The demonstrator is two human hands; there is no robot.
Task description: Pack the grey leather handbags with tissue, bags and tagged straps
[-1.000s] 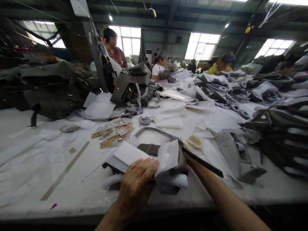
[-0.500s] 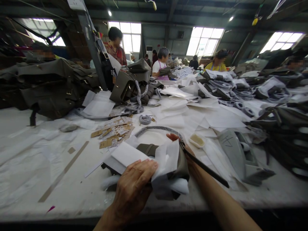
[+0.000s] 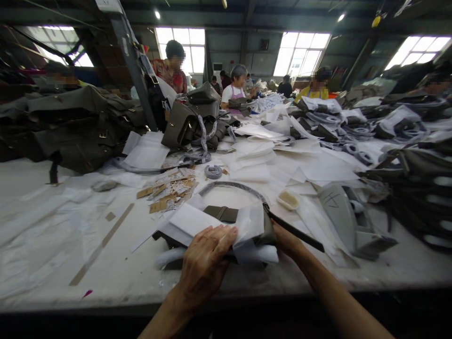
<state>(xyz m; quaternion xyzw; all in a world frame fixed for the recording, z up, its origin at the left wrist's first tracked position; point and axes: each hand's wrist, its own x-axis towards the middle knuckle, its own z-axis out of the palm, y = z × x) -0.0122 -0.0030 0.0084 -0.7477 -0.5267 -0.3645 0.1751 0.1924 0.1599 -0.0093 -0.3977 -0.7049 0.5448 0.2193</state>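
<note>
A dark olive handbag [image 3: 221, 213] lies near the table's front edge, partly covered by white paper sheets [image 3: 192, 220]. Its handle [image 3: 233, 184], wrapped in grey film, arches up behind it, and a dark strap [image 3: 298, 229] sticks out to the right. My left hand [image 3: 208, 249] is closed over the bag's front, fingers together on the paper and thumb hidden underneath. At the right end, my right hand [image 3: 284, 235] grips the bag's side; its fingertips are hidden behind it. White padding [image 3: 266, 254] shows beneath the paper.
Brown tags [image 3: 165, 197] with strings lie behind left, near a coiled grey strap [image 3: 213, 172]. A yellowish block in a small dish [image 3: 288, 200] and a grey tape dispenser [image 3: 342, 212] stand to the right. Olive bags [image 3: 81, 122] are piled left. Several people work beyond.
My right hand's fingers, seen behind the handle before, have slid down to the bag's right end. The loose strap's tip has shifted left and up. My left hand stays on the paper.
</note>
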